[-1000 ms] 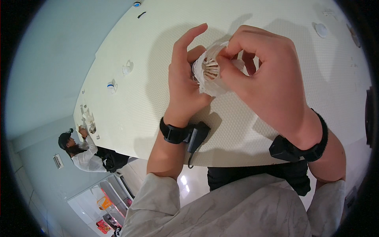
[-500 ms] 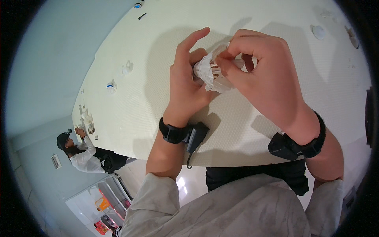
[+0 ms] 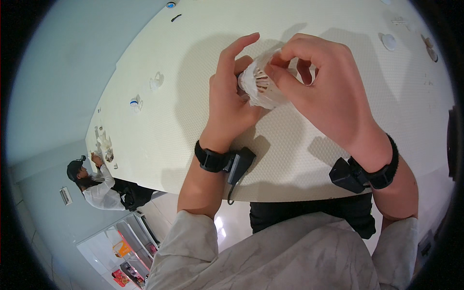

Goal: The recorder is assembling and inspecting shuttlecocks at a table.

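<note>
Over the white table (image 3: 299,179), between my two hands, is a small cone-shaped bundle (image 3: 262,83). Thin pale-brown sticks or ribs fan out inside crinkled, translucent white film. Its narrow end sits in the curled fingers of my left hand (image 3: 228,94), whose index finger points up and away from it. Thumb and index finger of my right hand (image 3: 316,72) are pinched together at the film's right edge. What the bundle is exactly cannot be made out. Each wrist wears a black strap with a small black box.
A round white disc (image 3: 388,42) lies at the far right, with small brown pieces (image 3: 431,50) beyond it. To the left are a white-and-blue cap (image 3: 134,102) and a clear piece (image 3: 156,82). Another person (image 3: 104,188) sits at the table's left end, near a shelf (image 3: 113,249).
The film around the bundle has opened wider and looks rounder, showing more of the ribs. My right hand still pinches its edge; my left hand keeps its hold with hardly any movement.
</note>
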The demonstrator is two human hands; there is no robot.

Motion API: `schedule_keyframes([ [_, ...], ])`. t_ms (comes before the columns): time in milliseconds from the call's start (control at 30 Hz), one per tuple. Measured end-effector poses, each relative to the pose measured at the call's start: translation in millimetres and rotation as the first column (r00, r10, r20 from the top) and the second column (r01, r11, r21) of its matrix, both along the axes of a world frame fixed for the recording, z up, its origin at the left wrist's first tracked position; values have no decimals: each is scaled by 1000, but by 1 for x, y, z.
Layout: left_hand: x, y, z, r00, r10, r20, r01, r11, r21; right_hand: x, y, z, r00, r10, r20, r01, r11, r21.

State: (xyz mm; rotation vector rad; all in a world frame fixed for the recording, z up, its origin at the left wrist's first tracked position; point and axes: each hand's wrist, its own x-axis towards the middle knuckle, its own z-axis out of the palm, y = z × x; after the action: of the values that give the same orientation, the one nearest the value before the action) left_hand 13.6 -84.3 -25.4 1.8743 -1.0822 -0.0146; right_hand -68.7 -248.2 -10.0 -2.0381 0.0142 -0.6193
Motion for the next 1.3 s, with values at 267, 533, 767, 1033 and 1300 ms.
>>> schedule_keyframes([
  [267,-1,7,3,866,93,-491,-194,968,-158,1,-11,29,952,260,-159,-99,758,645],
  [533,-6,10,2,574,-269,-773,-50,931,-361,0,9,3,953,265,-149,-231,949,213],
  [767,13,26,-24,640,-272,-718,118,959,-258,4,7,19,848,474,-238,-288,788,545],
  [1033,8,7,4,474,-335,-815,83,938,-337,4,-1,25,990,61,-128,-25,964,264],
  [1300,8,5,-10,488,-387,-782,222,922,-318,-103,-19,125,611,114,783,206,933,-296],
])
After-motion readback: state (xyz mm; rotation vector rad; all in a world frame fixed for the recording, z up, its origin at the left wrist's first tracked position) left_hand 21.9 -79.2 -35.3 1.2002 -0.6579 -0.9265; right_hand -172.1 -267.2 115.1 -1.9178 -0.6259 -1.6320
